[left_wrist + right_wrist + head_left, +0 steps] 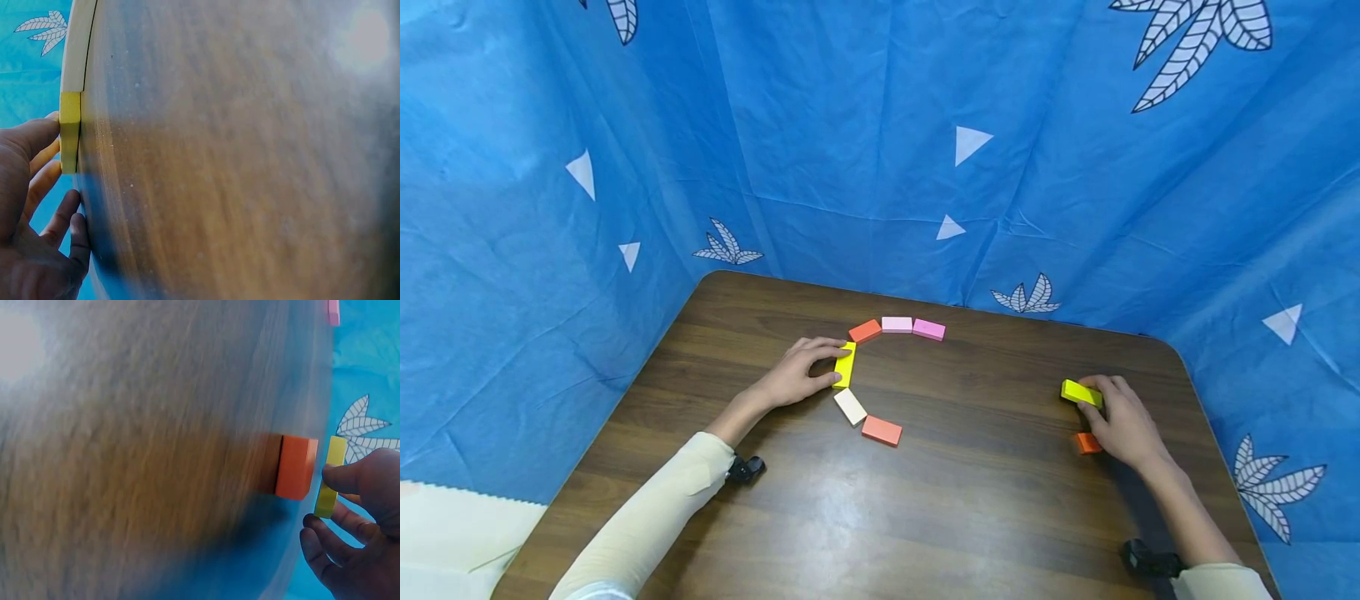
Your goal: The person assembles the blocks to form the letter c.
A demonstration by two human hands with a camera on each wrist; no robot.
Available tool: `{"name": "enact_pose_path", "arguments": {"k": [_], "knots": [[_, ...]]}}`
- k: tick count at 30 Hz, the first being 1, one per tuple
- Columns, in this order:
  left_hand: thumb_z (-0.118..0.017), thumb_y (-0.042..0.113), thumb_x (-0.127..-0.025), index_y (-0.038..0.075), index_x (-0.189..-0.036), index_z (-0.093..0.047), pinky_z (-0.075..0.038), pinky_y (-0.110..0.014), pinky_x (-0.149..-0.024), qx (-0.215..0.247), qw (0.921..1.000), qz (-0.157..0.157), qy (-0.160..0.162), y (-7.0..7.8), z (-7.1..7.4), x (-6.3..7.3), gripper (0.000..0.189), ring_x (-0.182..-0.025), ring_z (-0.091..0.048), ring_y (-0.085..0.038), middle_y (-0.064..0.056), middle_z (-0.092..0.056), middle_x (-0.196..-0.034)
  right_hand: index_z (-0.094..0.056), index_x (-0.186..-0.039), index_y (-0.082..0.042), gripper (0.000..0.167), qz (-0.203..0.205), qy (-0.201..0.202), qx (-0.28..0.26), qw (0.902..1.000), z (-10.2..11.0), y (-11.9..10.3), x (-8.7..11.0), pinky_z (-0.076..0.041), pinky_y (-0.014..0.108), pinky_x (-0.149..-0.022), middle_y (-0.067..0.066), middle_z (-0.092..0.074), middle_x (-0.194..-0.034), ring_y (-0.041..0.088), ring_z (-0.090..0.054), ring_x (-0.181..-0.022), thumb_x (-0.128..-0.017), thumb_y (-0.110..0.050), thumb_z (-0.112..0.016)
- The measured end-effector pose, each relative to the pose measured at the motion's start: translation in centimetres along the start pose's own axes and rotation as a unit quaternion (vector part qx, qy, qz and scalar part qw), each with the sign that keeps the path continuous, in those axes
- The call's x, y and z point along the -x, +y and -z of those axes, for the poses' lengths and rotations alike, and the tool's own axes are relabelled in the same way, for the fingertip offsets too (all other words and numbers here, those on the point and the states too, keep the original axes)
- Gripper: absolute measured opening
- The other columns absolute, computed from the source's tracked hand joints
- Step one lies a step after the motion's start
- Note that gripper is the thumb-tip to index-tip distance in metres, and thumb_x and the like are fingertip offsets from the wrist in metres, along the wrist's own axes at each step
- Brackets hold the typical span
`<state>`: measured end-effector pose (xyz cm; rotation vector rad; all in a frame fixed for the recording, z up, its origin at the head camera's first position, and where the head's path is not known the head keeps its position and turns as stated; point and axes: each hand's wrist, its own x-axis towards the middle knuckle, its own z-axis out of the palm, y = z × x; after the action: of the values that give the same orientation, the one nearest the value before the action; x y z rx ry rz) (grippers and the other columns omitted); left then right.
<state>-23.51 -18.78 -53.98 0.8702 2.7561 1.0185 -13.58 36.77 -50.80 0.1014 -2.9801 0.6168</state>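
My left hand (799, 372) pinches a yellow block (845, 365) between thumb and fingertips at the left of a curved row on the table. In the left wrist view this yellow block (70, 132) appears end to end with the cream block (78, 47). Off to the right, my right hand (1126, 423) holds another yellow block (1081, 392) by thumb and fingers; whether it touches the table I cannot tell. Nearer to me than that block, an orange block (1087, 443) is partly covered by the right hand, and shows fully in the right wrist view (296, 467).
The curve continues above with an orange block (865, 331), a light pink block (897, 324) and a pink block (928, 330). Below it come the cream block (850, 407) and a coral block (882, 431). A blue curtain (865, 167) surrounds the brown table (970, 500).
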Motion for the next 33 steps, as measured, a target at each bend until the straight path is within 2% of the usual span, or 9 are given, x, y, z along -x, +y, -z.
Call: {"name": "enact_pose_path", "arguments": {"k": [9,23,33], "knots": [[-0.075,0.027,-0.103,0.019,-0.150,-0.066,-0.038,-0.062,-0.117,0.002,1.0000,0.003,-0.002,0.0,0.0,-0.1,0.049,-0.142,-0.050,-0.033,-0.002,-0.056,-0.163,-0.060,-0.136,0.004,0.038,0.014,-0.014,0.001,0.9998,-0.4,-1.3,0.0,-0.049,0.068,-0.095,0.031,-0.057,-0.134,0.047,-0.058,-0.115,-0.102,-0.008,-0.069],[-0.075,0.028,-0.103,0.019,-0.150,-0.066,-0.039,-0.063,-0.116,0.000,1.0000,0.002,-0.001,0.0,0.0,-0.1,0.049,-0.143,-0.050,-0.034,-0.002,-0.057,-0.163,-0.062,-0.135,0.002,0.035,0.032,-0.036,-0.003,0.9988,-1.3,-3.5,-0.1,-0.049,0.064,-0.100,0.024,-0.061,-0.130,0.040,-0.058,-0.116,-0.103,-0.010,-0.070],[-0.075,0.027,-0.103,0.019,-0.150,-0.066,-0.039,-0.063,-0.117,0.005,1.0000,0.005,-0.004,0.2,0.2,-0.2,0.048,-0.143,-0.050,-0.034,-0.003,-0.056,-0.163,-0.062,-0.134,0.002,0.035,0.054,-0.044,-0.005,0.9975,-1.6,-4.6,0.0,-0.051,0.062,-0.094,0.023,-0.062,-0.127,0.038,-0.061,-0.111,-0.102,-0.009,-0.071]]}}
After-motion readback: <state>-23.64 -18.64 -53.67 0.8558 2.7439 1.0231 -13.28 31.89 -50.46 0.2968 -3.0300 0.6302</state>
